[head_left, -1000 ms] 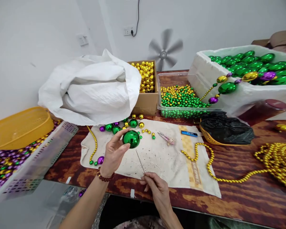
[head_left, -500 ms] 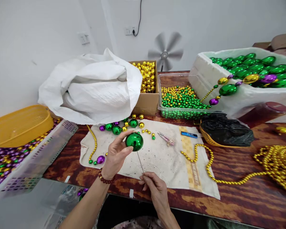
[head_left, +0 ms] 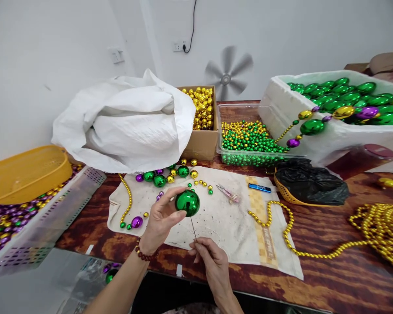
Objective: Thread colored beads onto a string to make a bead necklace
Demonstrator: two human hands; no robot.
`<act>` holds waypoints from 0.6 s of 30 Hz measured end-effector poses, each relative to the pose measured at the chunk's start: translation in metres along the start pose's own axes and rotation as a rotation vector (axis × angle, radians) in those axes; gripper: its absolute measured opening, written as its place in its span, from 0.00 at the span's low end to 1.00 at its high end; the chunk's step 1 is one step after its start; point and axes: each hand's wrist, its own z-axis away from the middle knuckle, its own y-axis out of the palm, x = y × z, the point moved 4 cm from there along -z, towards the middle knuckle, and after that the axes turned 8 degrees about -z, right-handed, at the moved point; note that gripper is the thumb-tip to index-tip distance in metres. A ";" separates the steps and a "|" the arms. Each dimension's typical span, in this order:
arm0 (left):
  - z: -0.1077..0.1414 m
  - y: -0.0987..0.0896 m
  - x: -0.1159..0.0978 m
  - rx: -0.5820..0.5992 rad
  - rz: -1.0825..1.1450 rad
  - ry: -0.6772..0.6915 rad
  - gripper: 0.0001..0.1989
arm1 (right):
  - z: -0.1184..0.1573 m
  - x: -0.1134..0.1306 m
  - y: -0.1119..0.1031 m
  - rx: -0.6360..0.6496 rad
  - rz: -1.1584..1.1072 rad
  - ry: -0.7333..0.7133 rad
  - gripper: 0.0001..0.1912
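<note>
Between the thumb and fingers of my left hand (head_left: 163, 216) is a large shiny green ball (head_left: 187, 203), held above the cloth. A thin dark needle-like rod (head_left: 193, 229) runs from the ball's underside down to my right hand (head_left: 211, 259), whose thumb and fingers pinch its lower end. How deep the rod goes into the ball is hidden. Under both hands lies a pale cloth (head_left: 229, 231) with small dark specks. On it, left of my hands, are a purple ball (head_left: 136, 222) and a gold bead strand (head_left: 129, 196). Small scissors (head_left: 228, 193) lie to the right.
A white sack (head_left: 134, 131), a cardboard box (head_left: 201, 146) of gold balls and a clear tub (head_left: 242, 159) of small beads line the back. At right are a foam box (head_left: 334, 139), a black bag (head_left: 314, 183) and gold bead strands (head_left: 383, 231). A perforated crate (head_left: 52, 218) stands left.
The green ball and my left hand have come slightly down and right, closer to my right hand. Less of the rod shows between them. Both hands keep their hold.
</note>
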 end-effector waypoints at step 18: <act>0.012 0.004 -0.001 0.027 -0.093 0.085 0.22 | -0.005 0.004 0.010 0.062 -0.025 -0.021 0.11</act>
